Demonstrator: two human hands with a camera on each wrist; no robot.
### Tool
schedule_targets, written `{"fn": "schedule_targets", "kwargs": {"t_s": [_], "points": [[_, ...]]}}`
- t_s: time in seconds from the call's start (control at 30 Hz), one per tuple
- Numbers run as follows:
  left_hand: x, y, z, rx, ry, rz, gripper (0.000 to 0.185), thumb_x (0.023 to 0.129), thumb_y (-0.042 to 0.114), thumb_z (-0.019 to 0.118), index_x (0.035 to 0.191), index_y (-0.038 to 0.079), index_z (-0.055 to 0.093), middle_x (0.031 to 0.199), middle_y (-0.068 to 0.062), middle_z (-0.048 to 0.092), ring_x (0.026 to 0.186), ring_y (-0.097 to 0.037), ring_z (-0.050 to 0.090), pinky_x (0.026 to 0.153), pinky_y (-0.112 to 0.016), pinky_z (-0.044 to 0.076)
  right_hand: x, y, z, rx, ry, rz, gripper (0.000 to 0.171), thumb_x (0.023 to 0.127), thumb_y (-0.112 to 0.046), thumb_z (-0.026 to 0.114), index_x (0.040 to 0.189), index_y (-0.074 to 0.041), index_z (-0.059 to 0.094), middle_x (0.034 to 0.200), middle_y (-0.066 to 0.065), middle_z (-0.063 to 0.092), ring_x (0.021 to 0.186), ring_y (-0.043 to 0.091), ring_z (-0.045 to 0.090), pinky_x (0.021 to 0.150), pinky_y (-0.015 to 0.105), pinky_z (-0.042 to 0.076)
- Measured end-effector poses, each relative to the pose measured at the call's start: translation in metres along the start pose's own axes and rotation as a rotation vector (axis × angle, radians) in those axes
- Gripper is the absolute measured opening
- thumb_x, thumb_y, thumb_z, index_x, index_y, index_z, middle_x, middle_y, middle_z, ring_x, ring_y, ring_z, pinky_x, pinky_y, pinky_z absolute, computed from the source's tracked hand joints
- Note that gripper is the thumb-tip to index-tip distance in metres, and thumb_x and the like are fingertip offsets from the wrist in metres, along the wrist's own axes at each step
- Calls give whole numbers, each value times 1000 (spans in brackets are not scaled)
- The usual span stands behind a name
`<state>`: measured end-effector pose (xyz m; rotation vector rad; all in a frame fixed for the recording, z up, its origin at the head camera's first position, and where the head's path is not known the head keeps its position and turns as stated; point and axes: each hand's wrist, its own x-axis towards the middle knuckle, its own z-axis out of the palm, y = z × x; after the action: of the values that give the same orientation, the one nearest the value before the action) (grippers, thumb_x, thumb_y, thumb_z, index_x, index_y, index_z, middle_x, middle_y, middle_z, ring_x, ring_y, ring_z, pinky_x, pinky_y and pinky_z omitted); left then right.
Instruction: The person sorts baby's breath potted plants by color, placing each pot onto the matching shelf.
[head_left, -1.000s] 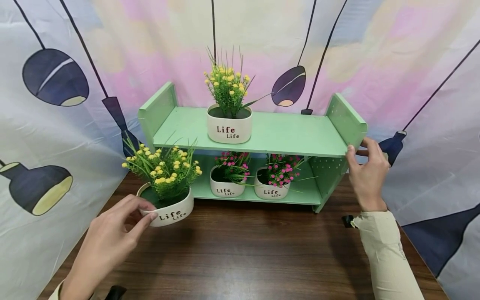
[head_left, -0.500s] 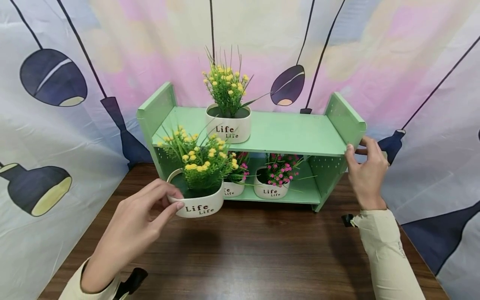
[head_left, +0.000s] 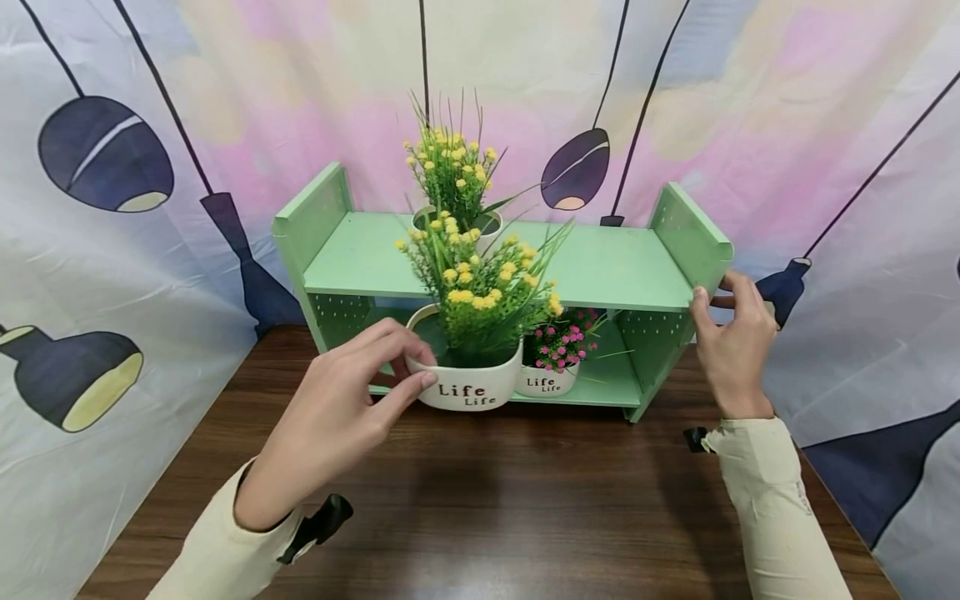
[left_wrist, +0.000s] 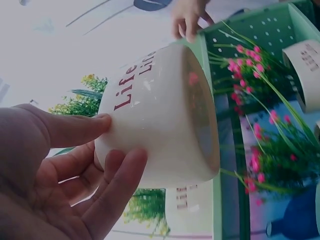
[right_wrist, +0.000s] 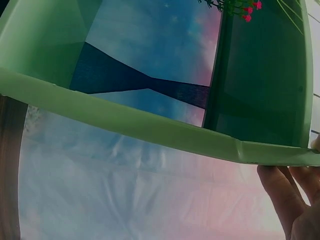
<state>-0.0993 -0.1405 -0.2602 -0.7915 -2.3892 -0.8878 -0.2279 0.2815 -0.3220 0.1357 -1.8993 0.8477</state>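
A white oval flowerpot (head_left: 476,392) with "Life" lettering and yellow flowers is raised before the green two-tier shelf (head_left: 600,258). My left hand (head_left: 341,412) pinches its left rim between thumb and fingers. From the left wrist view, thumb and fingers press the pot's wall (left_wrist: 155,120). Out to the right, my right hand (head_left: 735,354) grips the shelf's right side panel, thumb on the front edge. The right wrist view has that hand's fingers (right_wrist: 280,192) against the panel's outer side. The held plant overlaps the top deck's front edge in the head view.
A second yellow-flowered pot (head_left: 491,237) stands on the top deck, partly covered by the held plant. On the lower deck is a pink-flowered pot (head_left: 551,381); another (left_wrist: 260,167) is hidden in the head view. The brown table (head_left: 525,517) lies in front; a printed curtain (head_left: 300,83) hangs behind.
My left hand has carried the yellow-flowered pot rightward and upward from the shelf's left end to its middle, now covering one pink-flowered pot. The right hand stays on the side panel.
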Motion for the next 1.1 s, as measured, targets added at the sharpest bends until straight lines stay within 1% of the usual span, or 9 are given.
{"fn": "schedule_targets", "kwargs": {"t_s": [0.13, 0.2, 0.3, 0.4, 0.5, 0.53, 0.6, 0.83, 1.1], "points": [[14, 8, 5, -47, -35, -1, 13, 97, 11, 78, 100, 22, 72, 101, 17, 63, 85, 0, 58, 70, -26, 56, 0, 1, -2, 6, -11, 2, 26, 98, -1, 70, 122, 6, 71, 114, 28, 71, 91, 45, 70, 89, 53, 44], [21, 11, 8, -58, -46, 3, 12, 97, 11, 79, 100, 20, 72, 101, 15, 62, 84, 0, 58, 71, -27, 56, 0, 3, -2, 13, -19, 2, 26, 98, -2, 70, 123, 6, 71, 115, 28, 71, 91, 45, 70, 90, 56, 45], [30, 16, 14, -80, -54, 2, 10, 97, 12, 78, 101, 19, 73, 101, 14, 63, 83, -1, 57, 73, -28, 57, 0, 4, -2, 13, -20, 1, 27, 98, -3, 70, 124, 5, 71, 115, 27, 71, 91, 46, 70, 89, 54, 46], [38, 23, 19, -99, -50, 5, 8, 98, 13, 78, 100, 18, 72, 100, 12, 62, 82, -2, 57, 74, -26, 57, -1, 4, -2, 8, -19, -3, 26, 99, -4, 70, 124, 4, 71, 115, 26, 72, 91, 44, 70, 88, 36, 44], [46, 30, 24, -112, -40, 19, 7, 99, 13, 77, 101, 17, 72, 99, 11, 62, 83, -3, 57, 74, -26, 57, -2, 3, -3, 7, -21, -6, 26, 99, -5, 70, 124, 3, 71, 115, 25, 72, 92, 43, 71, 84, 18, 37], [48, 32, 26, -111, -34, 25, 7, 99, 13, 77, 101, 17, 72, 99, 10, 62, 84, -3, 57, 74, -26, 56, -2, 3, -3, 6, -22, -6, 26, 99, -6, 70, 124, 3, 72, 115, 25, 72, 92, 42, 71, 83, 14, 34], [54, 36, 30, -110, -26, 33, 7, 99, 14, 77, 102, 17, 71, 98, 9, 62, 85, -4, 57, 74, -27, 55, -2, 3, -4, 7, -23, -9, 26, 100, -7, 70, 124, 3, 72, 115, 25, 72, 92, 43, 71, 82, 11, 33], [76, 40, 43, -111, -2, 41, 5, 101, 16, 75, 104, 14, 73, 97, 4, 64, 86, -9, 59, 72, -29, 53, -2, 1, -4, -3, -45, -21, 28, 102, -10, 69, 127, 3, 70, 117, 25, 72, 93, 43, 72, 74, 11, 35], [106, 36, 54, -127, 28, 23, 6, 101, 16, 75, 105, 12, 75, 98, 1, 65, 87, -11, 60, 73, -28, 54, -1, 1, -3, 3, -32, -32, 28, 101, -9, 69, 127, 3, 71, 116, 26, 72, 92, 43, 71, 77, 9, 34]]}}
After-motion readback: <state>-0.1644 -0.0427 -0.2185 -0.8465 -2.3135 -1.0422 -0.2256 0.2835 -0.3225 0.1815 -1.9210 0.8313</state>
